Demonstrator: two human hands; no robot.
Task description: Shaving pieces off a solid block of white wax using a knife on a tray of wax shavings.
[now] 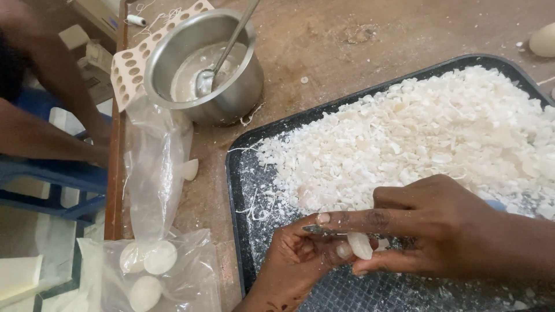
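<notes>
My right hand [445, 231] reaches in from the right and grips a small knife [324, 230], with the index finger laid along the blade; a bit of blue handle [495, 204] shows behind the hand. My left hand [298, 257] comes up from the bottom edge, its fingers curled around a small white oval piece [361, 245] just under the blade. Both hands hover over the near edge of a black tray [236, 173]. A large heap of white shavings [428, 133] fills the tray.
A steel pot [234, 86] with whitish liquid and a spoon [222, 55] stands at the back left on a white perforated mould [130, 69]. Clear plastic bags [153, 266] hold round white pieces. Another person's arm [52, 138] is at the left, by a blue stool [52, 176].
</notes>
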